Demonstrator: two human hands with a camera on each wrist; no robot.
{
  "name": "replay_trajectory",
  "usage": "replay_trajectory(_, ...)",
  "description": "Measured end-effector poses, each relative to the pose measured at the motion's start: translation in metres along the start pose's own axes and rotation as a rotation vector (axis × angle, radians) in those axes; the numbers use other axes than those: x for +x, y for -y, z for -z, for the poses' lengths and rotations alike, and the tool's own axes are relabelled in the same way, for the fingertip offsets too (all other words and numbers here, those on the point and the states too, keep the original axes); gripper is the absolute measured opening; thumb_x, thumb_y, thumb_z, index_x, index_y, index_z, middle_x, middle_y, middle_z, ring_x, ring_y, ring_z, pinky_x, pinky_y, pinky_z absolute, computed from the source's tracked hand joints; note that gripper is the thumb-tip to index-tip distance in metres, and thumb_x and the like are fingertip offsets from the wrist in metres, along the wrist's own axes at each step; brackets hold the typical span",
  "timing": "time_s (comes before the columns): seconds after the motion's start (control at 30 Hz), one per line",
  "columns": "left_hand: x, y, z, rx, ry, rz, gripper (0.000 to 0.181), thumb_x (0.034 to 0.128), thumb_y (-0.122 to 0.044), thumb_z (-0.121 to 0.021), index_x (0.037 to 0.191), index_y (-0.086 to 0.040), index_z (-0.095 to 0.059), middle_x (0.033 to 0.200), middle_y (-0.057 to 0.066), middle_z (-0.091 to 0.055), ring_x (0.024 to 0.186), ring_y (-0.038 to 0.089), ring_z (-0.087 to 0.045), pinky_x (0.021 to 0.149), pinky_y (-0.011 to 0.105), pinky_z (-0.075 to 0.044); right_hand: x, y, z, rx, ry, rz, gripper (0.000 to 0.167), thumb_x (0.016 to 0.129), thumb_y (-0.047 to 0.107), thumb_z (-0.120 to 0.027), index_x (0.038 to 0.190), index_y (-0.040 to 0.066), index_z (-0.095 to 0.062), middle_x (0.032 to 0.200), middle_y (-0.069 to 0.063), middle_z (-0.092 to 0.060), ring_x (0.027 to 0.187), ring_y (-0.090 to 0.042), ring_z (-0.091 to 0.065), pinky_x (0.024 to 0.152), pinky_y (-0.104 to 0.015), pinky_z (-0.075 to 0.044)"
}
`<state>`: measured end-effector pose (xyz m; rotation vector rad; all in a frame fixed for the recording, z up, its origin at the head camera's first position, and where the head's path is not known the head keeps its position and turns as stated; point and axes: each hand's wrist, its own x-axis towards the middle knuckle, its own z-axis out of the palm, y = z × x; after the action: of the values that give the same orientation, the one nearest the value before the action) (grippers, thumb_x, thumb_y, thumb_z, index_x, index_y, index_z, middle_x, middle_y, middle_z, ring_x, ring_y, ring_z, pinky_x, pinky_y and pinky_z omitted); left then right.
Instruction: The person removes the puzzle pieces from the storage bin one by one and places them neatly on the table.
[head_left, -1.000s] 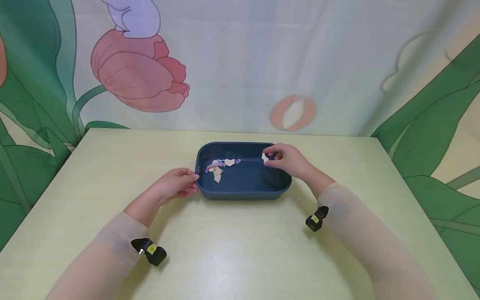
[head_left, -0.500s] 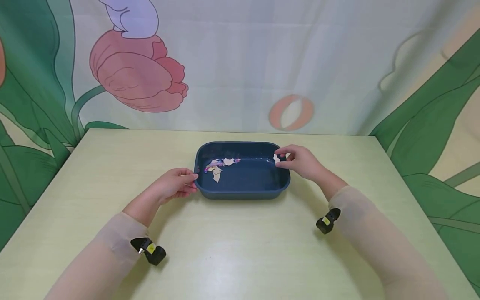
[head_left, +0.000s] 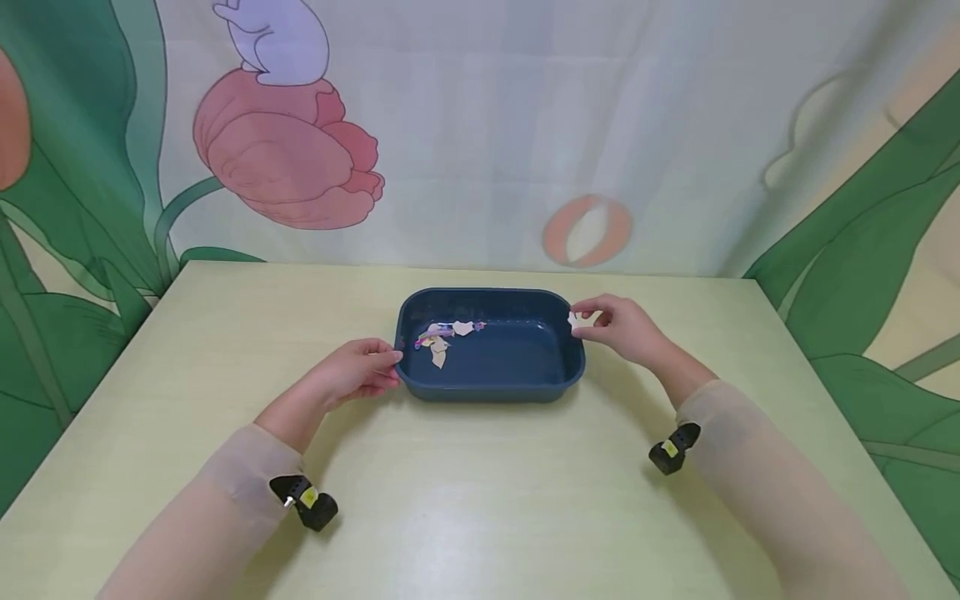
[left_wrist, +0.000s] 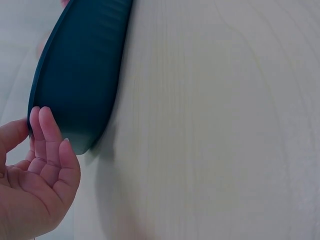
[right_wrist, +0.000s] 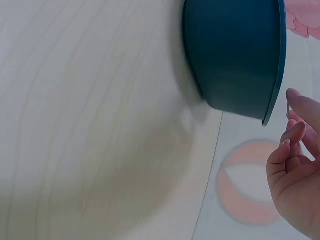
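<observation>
A dark blue rectangular basin stands on the table in the head view. My left hand pinches its left rim, thumb on top; in the left wrist view its fingers lie along the outer wall. At the basin's right rim, my right hand pinches a small white paper scrap between thumb and fingertips. The right wrist view shows this hand beside the basin wall, the scrap nearly edge-on. Inside the basin, at its left end, lie several purple, white and beige scraps.
The pale wooden table extends all around the basin. A printed curtain with a tulip and green leaves hangs behind the table's far edge. Each sleeve carries a small black camera, on the left and right.
My right hand has moved right with the white paper scrap, from over the basin's inside to its right rim. The left hand keeps its hold on the left rim.
</observation>
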<state>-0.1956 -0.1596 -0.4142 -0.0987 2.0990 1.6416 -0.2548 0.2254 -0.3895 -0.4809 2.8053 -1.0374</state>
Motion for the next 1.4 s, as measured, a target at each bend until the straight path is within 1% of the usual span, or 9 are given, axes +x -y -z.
replay_trajectory(0.2,0.001,0.0,-0.001,0.005,-0.003,0.006,0.031,0.0975,-0.022,-0.05,0.111,0.006,-0.049,0.081,0.006,-0.061,0.074,0.017,-0.062,0.07,0.027,-0.051,-0.004,-0.013,0.008,0.002,-0.029,-0.022,0.039,0.085,0.019,-0.07,0.119,0.003,-0.061,0.108,-0.018,-0.058,0.08,-0.023,-0.051,0.064,-0.03,-0.043)
replay_trajectory(0.4,0.001,-0.001,-0.001,0.003,-0.004,0.01,0.029,0.0975,-0.022,-0.05,0.109,0.005,-0.05,0.08,0.006,-0.061,0.073,0.017,-0.061,0.071,0.028,-0.051,-0.006,-0.026,0.014,-0.006,-0.043,-0.049,0.04,0.085,0.02,-0.07,0.119,0.003,-0.06,0.108,-0.016,-0.058,0.08,-0.023,-0.052,0.066,-0.03,-0.043)
replay_trajectory(0.53,0.0,-0.001,-0.001,-0.006,0.007,0.005,0.028,0.0979,-0.02,-0.049,0.109,0.006,-0.049,0.079,0.005,-0.06,0.073,0.017,-0.062,0.07,0.028,-0.051,-0.01,-0.03,0.016,-0.005,-0.048,-0.057,0.041,0.084,0.02,-0.07,0.119,0.001,-0.06,0.107,-0.016,-0.057,0.079,-0.022,-0.052,0.063,-0.028,-0.042)
replay_trajectory(0.63,0.0,-0.001,-0.001,-0.005,0.011,0.002,0.027,0.0978,-0.021,-0.049,0.108,0.005,-0.049,0.079,0.005,-0.06,0.074,0.017,-0.062,0.07,0.028,-0.051,-0.011,-0.033,0.016,-0.003,-0.045,-0.081,0.04,0.084,0.022,-0.07,0.118,0.001,-0.061,0.106,-0.016,-0.057,0.08,-0.023,-0.052,0.064,-0.027,-0.042)
replay_trajectory(0.77,0.0,-0.001,0.0,-0.007,0.007,-0.005,0.026,0.0977,-0.021,-0.05,0.107,0.004,-0.05,0.079,0.005,-0.06,0.074,0.018,-0.062,0.07,0.028,-0.051,-0.01,-0.039,0.016,0.0,-0.021,-0.123,0.041,0.086,0.024,-0.068,0.119,0.002,-0.06,0.108,-0.017,-0.057,0.086,-0.027,-0.053,0.07,-0.029,-0.043)
replay_trajectory(0.9,-0.001,-0.001,0.001,-0.006,0.013,-0.008,0.027,0.0977,-0.021,-0.05,0.107,0.004,-0.05,0.079,0.004,-0.06,0.074,0.018,-0.062,0.071,0.029,-0.051,-0.011,-0.047,0.017,0.002,0.018,-0.172,0.042,0.088,0.025,-0.066,0.122,0.001,-0.057,0.112,-0.018,-0.055,0.094,-0.03,-0.053,0.077,-0.034,-0.043)
replay_trajectory(1.03,-0.001,-0.001,0.0,0.007,0.005,-0.001,0.027,0.0978,-0.021,-0.049,0.108,0.005,-0.05,0.079,0.005,-0.06,0.075,0.019,-0.062,0.071,0.029,-0.051,-0.01,-0.055,0.016,-0.003,0.055,-0.213,0.044,0.089,0.027,-0.064,0.124,0.001,-0.056,0.114,-0.017,-0.053,0.098,-0.031,-0.051,0.081,-0.037,-0.043)
replay_trajectory(1.23,0.001,-0.001,0.0,0.01,0.002,0.0,0.026,0.0976,-0.021,-0.05,0.106,0.004,-0.051,0.08,0.005,-0.06,0.075,0.019,-0.061,0.07,0.028,-0.051,-0.01,-0.064,0.016,-0.001,0.104,-0.275,0.045,0.09,0.031,-0.062,0.122,0.002,-0.056,0.11,-0.016,-0.053,0.097,-0.029,-0.049,0.081,-0.037,-0.042)
replay_trajectory(1.4,0.002,0.0,0.001,0.01,0.005,-0.002,0.027,0.0974,-0.021,-0.05,0.107,0.004,-0.05,0.081,0.006,-0.06,0.074,0.018,-0.061,0.07,0.028,-0.051,-0.011,-0.071,0.015,0.014,0.111,-0.298,0.047,0.089,0.034,-0.063,0.122,0.001,-0.055,0.108,-0.015,-0.055,0.092,-0.028,-0.049,0.08,-0.035,-0.043)
